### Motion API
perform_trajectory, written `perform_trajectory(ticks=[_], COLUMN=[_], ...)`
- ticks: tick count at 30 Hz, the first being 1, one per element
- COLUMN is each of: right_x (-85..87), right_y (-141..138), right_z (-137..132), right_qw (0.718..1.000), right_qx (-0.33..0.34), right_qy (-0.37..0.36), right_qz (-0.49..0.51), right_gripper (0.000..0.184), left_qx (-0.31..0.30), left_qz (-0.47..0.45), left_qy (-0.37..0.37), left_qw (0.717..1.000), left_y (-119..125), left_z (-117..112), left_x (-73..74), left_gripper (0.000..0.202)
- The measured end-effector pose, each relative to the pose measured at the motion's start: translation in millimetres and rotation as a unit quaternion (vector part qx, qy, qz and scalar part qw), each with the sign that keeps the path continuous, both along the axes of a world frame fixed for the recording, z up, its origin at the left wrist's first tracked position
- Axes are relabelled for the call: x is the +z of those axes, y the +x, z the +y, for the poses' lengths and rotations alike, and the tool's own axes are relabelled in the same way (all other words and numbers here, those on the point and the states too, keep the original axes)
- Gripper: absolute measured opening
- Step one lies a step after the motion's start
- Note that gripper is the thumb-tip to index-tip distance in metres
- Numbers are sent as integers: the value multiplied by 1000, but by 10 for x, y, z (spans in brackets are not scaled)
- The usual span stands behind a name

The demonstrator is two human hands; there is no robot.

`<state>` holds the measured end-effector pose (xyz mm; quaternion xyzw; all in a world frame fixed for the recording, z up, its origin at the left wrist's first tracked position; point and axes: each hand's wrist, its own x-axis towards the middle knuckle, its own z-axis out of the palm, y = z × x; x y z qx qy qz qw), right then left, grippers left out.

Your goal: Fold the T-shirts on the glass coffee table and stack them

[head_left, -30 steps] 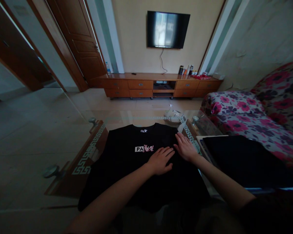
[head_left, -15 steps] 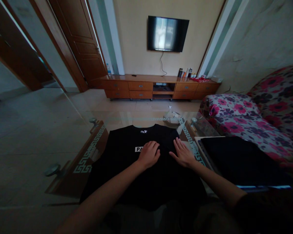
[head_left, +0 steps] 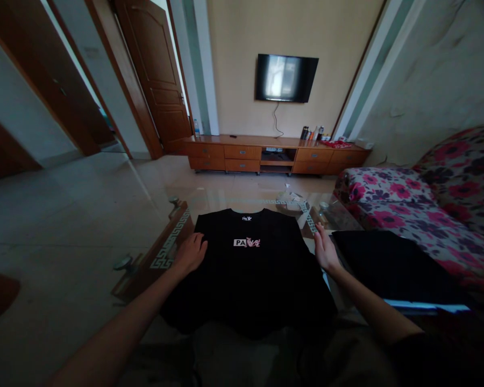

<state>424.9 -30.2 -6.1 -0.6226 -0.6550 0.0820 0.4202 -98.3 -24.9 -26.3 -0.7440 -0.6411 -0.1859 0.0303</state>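
Note:
A black T-shirt lies spread out on a glass table, its neckline on the far side. Across the chest runs a small print reading PA and then pink figures or letters. My left hand rests at the shirt's left side edge, fingers loosely stretched and holding nothing. Just beyond the shirt's right edge is my right hand, turned on its side with fingers extended; whether it touches the cloth I cannot tell.
Dark folded cloth lies in a stack to the right, next to a flowered sofa. Past the table's far edge stands a low wooden cabinet with bottles on top. A television hangs above it.
My hands have moved apart, the left from the chest print to the shirt's left edge, the right off the shirt's right shoulder. The whole print now shows. The head view has shifted.

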Motion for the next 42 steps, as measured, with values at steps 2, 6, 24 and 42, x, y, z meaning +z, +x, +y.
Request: perform_trajectory(ticks=[2, 6, 24, 42], right_x=[11, -171, -460, -371], right_y=[11, -78, -43, -24], right_z=[-157, -456, -192, 164], right_qw=[998, 970, 927, 931], right_qx=[12, 39, 24, -24], right_qy=[-33, -129, -173, -137], right_qz=[-55, -204, -332, -336], right_gripper=[72, 83, 88, 84], left_qx=[2, -25, -23, 16], left_qz=[12, 65, 81, 26], left_qy=[-16, -53, -56, 28], left_qw=[1000, 996, 995, 999], left_y=[-122, -211, -78, 154], left_z=[-134, -456, -124, 284], left_x=[-33, -115, -141, 15], left_gripper=[52, 64, 68, 57])
